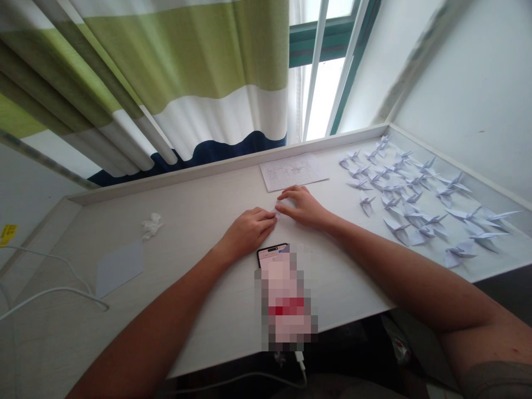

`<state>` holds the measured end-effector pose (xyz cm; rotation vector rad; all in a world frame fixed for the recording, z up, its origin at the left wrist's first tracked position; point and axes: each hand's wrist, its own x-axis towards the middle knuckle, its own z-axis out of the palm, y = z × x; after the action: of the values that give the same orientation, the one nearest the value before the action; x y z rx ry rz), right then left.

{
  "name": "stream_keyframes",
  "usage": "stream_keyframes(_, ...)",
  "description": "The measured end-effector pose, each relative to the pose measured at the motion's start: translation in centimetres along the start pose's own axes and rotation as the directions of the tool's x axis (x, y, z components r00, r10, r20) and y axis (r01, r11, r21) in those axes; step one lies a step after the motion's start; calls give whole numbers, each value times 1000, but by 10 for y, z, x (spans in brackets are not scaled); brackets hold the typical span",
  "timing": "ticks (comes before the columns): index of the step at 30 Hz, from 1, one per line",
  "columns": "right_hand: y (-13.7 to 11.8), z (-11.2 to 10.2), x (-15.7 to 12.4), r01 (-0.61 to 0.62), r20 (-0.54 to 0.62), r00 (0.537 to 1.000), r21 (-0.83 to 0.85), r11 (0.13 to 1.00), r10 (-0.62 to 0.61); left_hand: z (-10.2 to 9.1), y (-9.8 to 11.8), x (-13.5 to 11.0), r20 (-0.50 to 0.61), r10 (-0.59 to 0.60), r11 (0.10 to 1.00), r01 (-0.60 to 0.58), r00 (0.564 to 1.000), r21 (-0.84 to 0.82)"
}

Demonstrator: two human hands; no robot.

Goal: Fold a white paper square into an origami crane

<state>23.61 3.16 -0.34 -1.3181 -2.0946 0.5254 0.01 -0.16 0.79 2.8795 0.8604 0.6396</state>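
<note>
Paper [278, 212], a small white piece, lies on the desk [224, 316] between my hands, just near of the marked sheet [294, 172]. My left hand [252, 228] rests with fingers close together at its left; my right hand [302, 208] curves over its right, thumb and fingers apart. I cannot tell whether either pinches it. Near me lies the phone [286, 293]; folded cranes [458, 253] crowd the right, a crumpled tissue [152, 226] the left.

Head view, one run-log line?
left hand: at small white paper; right hand: at same paper; phone: on desk; paper cranes: desk's right side
</note>
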Motion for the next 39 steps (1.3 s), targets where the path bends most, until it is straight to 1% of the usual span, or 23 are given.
stream_keyframes(6,-17,9,4,-146,-64,989,-184,972,136,0,0,1,19,12,1000,-12,1000,6)
stream_keyframes(9,-19,10,6,-152,-61,988,-210,966,142,0,0,2,27,12,1000,-12,1000,21)
stream_keyframes(15,-13,10,8,-157,-75,987,-184,970,146,-3,1,2,33,12,1000,-13,999,25)
stream_keyframes(18,-6,8,11,-132,-84,989,-116,984,123,-2,1,1,43,-5,1000,4,999,17)
stream_keyframes(20,1,3,12,-83,-86,993,-20,996,81,-1,1,1,39,-19,1000,19,999,3)
stream_keyframes(22,8,-1,12,-60,-114,991,79,995,68,0,1,0,24,-33,999,33,999,-21)
stream_keyframes(24,12,-5,10,-41,-91,995,94,995,49,2,1,-2,-2,-53,998,53,999,-43)
stream_keyframes(27,9,-5,5,33,-26,999,41,999,-32,2,0,-4,-57,-113,992,109,992,-63)
stream_keyframes(29,5,-4,3,33,6,999,35,999,-33,2,-1,-5,-69,-152,986,146,986,-78)
stream_keyframes(31,1,-3,2,22,21,999,69,997,-24,1,-1,-5,-47,-165,982,160,985,-96)
stream_keyframes(34,0,-5,2,-2,30,1000,213,977,-5,1,-1,-4,-46,-183,971,173,982,-166)
stream_keyframes(36,0,-7,3,-14,47,999,341,940,-2,4,-3,-3,-96,-262,931,225,960,-286)
stream_keyframes(38,-2,-8,3,-18,63,998,443,896,-11,6,-6,-2,-134,-396,844,303,908,-442)
stream_keyframes(39,-4,-9,3,-14,65,998,479,878,-19,8,-8,-2,-124,-457,791,339,881,-509)
